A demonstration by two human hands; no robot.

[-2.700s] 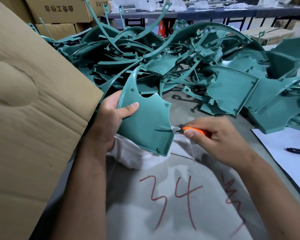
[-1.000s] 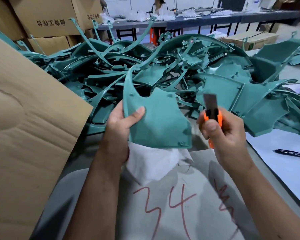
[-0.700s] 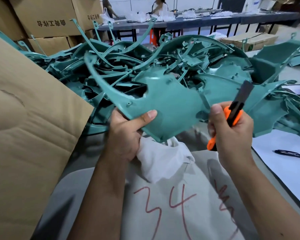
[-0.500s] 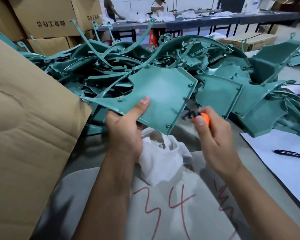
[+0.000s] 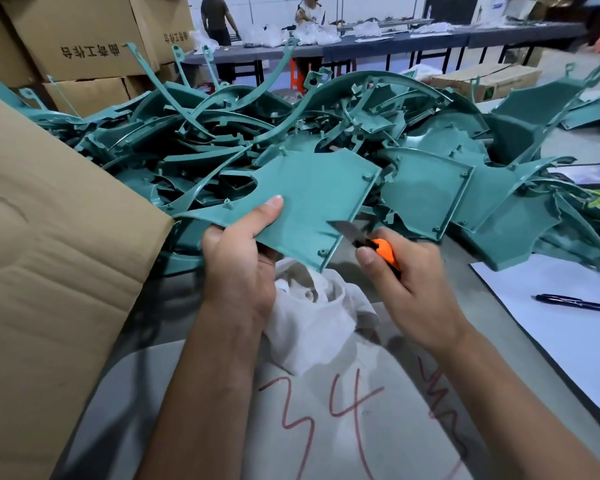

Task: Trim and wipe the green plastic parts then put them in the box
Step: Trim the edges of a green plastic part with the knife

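The green plastic part [image 5: 312, 199], a flat panel with a long curved arm running off to its left, is being held up just above the tabletop [image 5: 174, 306], in front of the heap of green parts [image 5: 326, 133]. The left hand [image 5: 239, 268] is gripping the panel's near edge, thumb lying flat on its upper face and fingers curled underneath, and a white cloth [image 5: 312, 317] is bunching out below that same hand, just under the panel. The right hand [image 5: 406, 282] is closing its grip round an orange-handled knife [image 5: 364, 239], whose blade is touching the panel's right edge near its lower corner. Beneath the panel the grey surface is carrying a pale sheet [image 5: 326, 427] marked with the red figures 34. To the panel's left a large cardboard box flap [image 5: 49, 271] is leaning in. To its right a white paper [image 5: 568, 327] is lying with a black pen [image 5: 575, 303] on it, and farther right a phone [image 5: 586, 174] is showing beside the heap. Behind the heap, stacked cardboard cartons [image 5: 84, 39] with printed characters are standing at the left, and a long dark bench [image 5: 430, 39] strewn with white items is crossing the room, with two people [image 5: 219, 15] standing by it.
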